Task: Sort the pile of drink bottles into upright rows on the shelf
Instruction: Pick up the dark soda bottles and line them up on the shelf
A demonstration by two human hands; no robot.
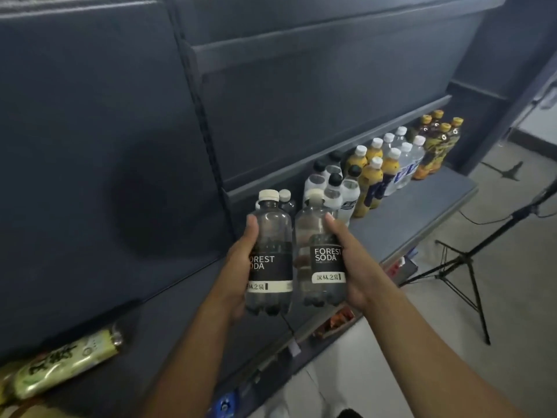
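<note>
The left hand (239,267) grips one soda bottle (271,236) from its left side. The thumb lies up the front of the clear upper part and the fingers curl round behind, out of sight. The right hand (357,267) grips a second soda bottle (310,236) from its right side in the same way, thumb up the front and fingers wrapped behind. Both bottles are upright, close side by side, with black "FOREST SODA" labels facing the camera and pale caps on top. Their bases hang in the air in front of the shelf (422,200), not on it.

Just behind the left-hand bottle, a small clear bottle (285,200) with a white cap stands on the shelf. From there, upright rows run off to the right along the back panel. First come the black-capped bottles (334,188), clear with white labels. Next are the yellow bottles (372,179) with white caps, then the water bottles (405,164) with blue labels. At the far end stand the dark bottles (437,146) with yellow caps. Each kind touches or nearly touches the next.

At the lower left, well apart from the rows, a green bottle (66,366) lies on its side on the shelf, with more green packaging at the picture's edge beside it. Below the shelf's front edge, orange packets (334,321) show on a lower level. On the floor to the right stands a black tripod (464,267).
</note>
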